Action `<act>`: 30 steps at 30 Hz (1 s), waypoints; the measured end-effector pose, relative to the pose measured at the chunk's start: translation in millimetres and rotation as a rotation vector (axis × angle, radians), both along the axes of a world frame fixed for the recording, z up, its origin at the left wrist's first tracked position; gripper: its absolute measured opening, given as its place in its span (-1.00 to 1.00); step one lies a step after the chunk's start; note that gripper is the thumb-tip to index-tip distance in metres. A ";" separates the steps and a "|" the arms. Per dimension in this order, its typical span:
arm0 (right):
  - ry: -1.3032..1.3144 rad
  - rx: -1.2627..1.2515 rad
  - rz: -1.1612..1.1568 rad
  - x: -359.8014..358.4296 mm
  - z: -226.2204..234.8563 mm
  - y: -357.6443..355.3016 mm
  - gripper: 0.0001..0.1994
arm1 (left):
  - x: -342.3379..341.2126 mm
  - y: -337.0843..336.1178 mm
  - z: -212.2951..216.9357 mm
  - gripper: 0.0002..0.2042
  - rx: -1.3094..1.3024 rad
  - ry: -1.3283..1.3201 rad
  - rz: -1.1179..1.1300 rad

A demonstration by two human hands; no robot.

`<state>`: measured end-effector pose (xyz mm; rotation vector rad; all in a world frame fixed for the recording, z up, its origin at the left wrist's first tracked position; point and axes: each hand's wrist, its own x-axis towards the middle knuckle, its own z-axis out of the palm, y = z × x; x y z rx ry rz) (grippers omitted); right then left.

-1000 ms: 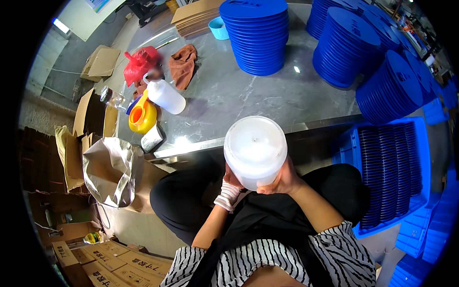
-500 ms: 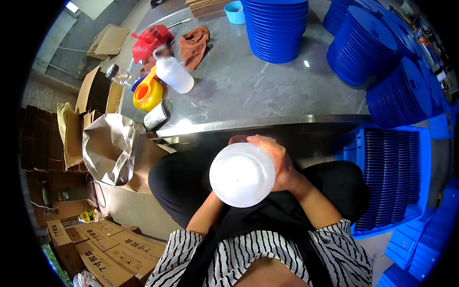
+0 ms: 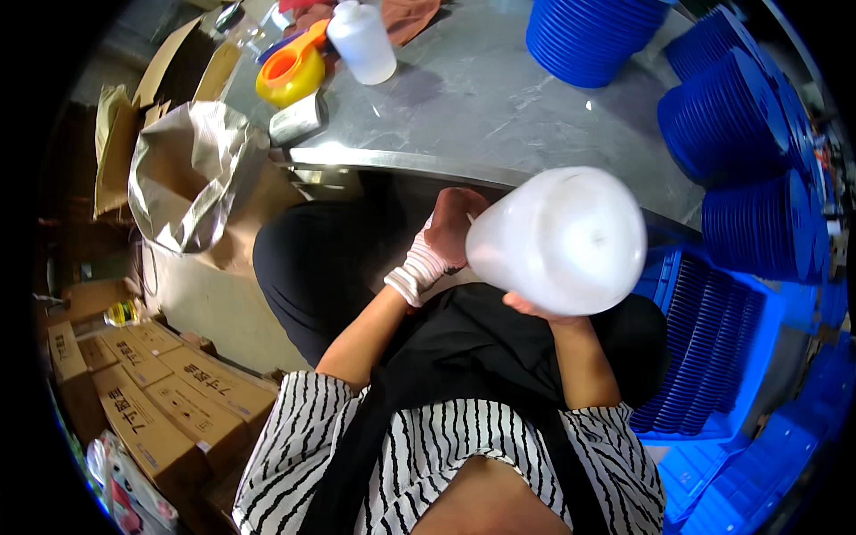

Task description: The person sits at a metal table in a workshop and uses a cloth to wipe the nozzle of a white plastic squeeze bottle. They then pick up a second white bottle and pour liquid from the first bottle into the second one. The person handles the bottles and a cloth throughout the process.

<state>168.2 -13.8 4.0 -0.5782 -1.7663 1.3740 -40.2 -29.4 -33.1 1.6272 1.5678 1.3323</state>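
I see a large translucent white container [image 3: 557,239] held up between both hands over the lap, near the front edge of the grey bench [image 3: 499,107], with its round end turned toward the camera so it fills the middle of the view. My left hand [image 3: 450,234], with a white knitted cuff at the wrist, is pressed against the container's left side, its fingers wrapped onto the wall of it. My right hand [image 3: 533,308] sits under the container's near edge; only a strip of it shows, and its fingers appear clamped on the container from below, though most of them are hidden behind it. On the bench, far to the left, stand a white plastic bottle [image 3: 362,42] and just beside it a yellow and orange tape dispenser [image 3: 291,73], with a small metallic roll [image 3: 297,119] nearer the bench edge. Stacks of blue round lids [image 3: 588,36] stand on the far right of the bench, and more of them [image 3: 731,116] run down the right side. A blue crate [image 3: 704,357] holding further lids sits to the right of the lap. To the left hangs a crumpled brown paper bag [image 3: 183,169], and labelled cardboard boxes [image 3: 169,401] lie on the floor at the near left.
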 end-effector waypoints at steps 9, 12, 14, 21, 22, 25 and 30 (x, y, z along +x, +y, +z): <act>0.246 -0.091 -0.162 9.1 16.2 12.2 -0.06 | -13.3 -11.4 -42.6 -0.87 -0.259 -0.587 -0.034; 0.298 -0.195 -0.139 6.5 23.1 11.9 -0.01 | -24.3 -2.6 6.4 -0.87 -0.558 0.188 -0.109; 0.293 -0.218 -0.133 6.0 24.8 11.8 0.01 | -24.6 -2.4 -8.7 -0.71 -0.403 -0.032 -0.045; 0.302 -0.264 -0.202 -0.2 35.7 14.6 0.05 | -25.0 -10.8 -47.7 -0.67 -0.025 -0.003 0.080; 0.300 -0.268 -0.204 -0.4 37.2 14.9 0.05 | -25.4 -13.2 -35.9 -0.66 0.041 0.117 0.107; 0.279 -0.308 -0.201 2.7 39.7 17.2 0.06 | -25.5 -16.4 -17.3 -0.62 0.269 0.498 0.160; 0.274 -0.354 -0.204 -7.7 46.8 16.6 0.07 | -16.1 -28.1 -9.9 -0.57 0.246 0.583 0.068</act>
